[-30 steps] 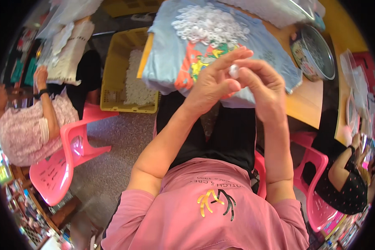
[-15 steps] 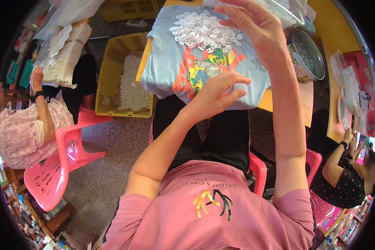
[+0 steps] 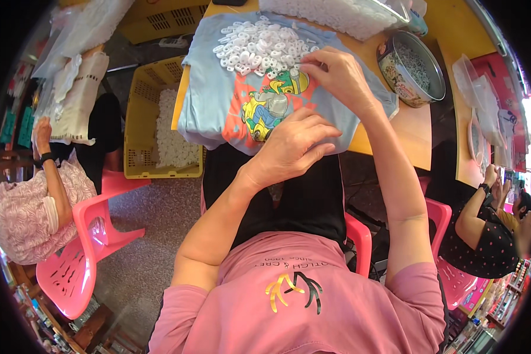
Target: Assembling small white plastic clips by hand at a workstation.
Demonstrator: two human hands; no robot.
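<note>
Yellow worktop (image 3: 398, 127) at upper centre, draped with a light-blue printed cloth (image 3: 218, 100). White plastic pieces (image 3: 259, 47) heaped on it at top. Right hand (image 3: 336, 76) pinching at the heap's edge; left hand (image 3: 295, 144) loosely curled, resting on the cloth below.

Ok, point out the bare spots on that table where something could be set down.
Bare yellow tabletop shows between the blue shirt and the round tin, running to the near edge. The shirt's left part is also free. Crowded: the pile of white pieces under the right hand, and the left hand on the print.
</note>
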